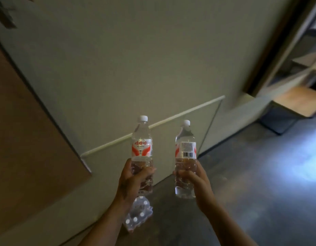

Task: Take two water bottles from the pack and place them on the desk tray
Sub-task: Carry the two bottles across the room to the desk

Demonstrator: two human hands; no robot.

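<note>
I hold two clear water bottles upright in front of me, each with a white cap and a red-and-white label. My left hand (134, 178) grips the lower half of the left bottle (142, 148). My right hand (194, 180) grips the lower half of the right bottle (185, 151), whose barcode faces me. Below my left hand, on the dark floor, lies the shrink-wrapped pack (138, 215) with several white caps showing. No desk tray is in view.
A pale wall panel (118, 68) with a white rail fills the view ahead. A brown door or board (20, 139) stands at the left. At the far right, a wooden desk surface (299, 102) and shelving sit above the grey floor (260, 174).
</note>
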